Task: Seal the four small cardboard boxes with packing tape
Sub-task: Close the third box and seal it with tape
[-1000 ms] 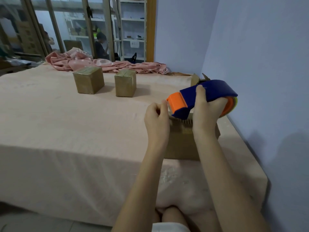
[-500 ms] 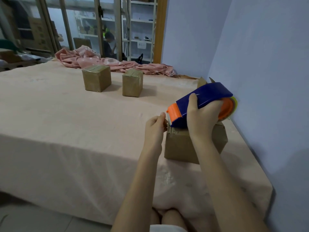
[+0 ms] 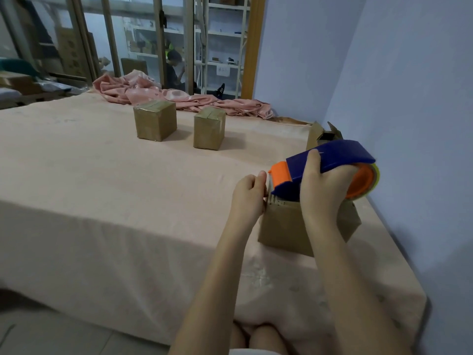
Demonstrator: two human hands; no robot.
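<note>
Box [image 3: 286, 226] at 4 o'clock on the desk [image 3: 102, 188]: right hand [image 3: 325, 190] wrapped round the dispenser [image 3: 330, 162] on its top, left hand [image 3: 249, 198] pinching the tape end at the near edge — anchor that end, pull flat along the seam.

Single wide-angle view from the head, aimed forward and down across the table [image 3: 102, 190]. Close to the near edge, with forearms rising from 6 o'clock to the hands: left [image 3: 247, 198], right [image 3: 323, 194], just right of centre. Knees at the bottom edge. Boxes [image 3: 155, 120] farther off toward 11 and 12 o'clock, wall [image 3: 409, 98] close by at 3 o'clock, glass partition [image 3: 128, 34] far off at 12 o'clock. No second view to overlap.
</note>
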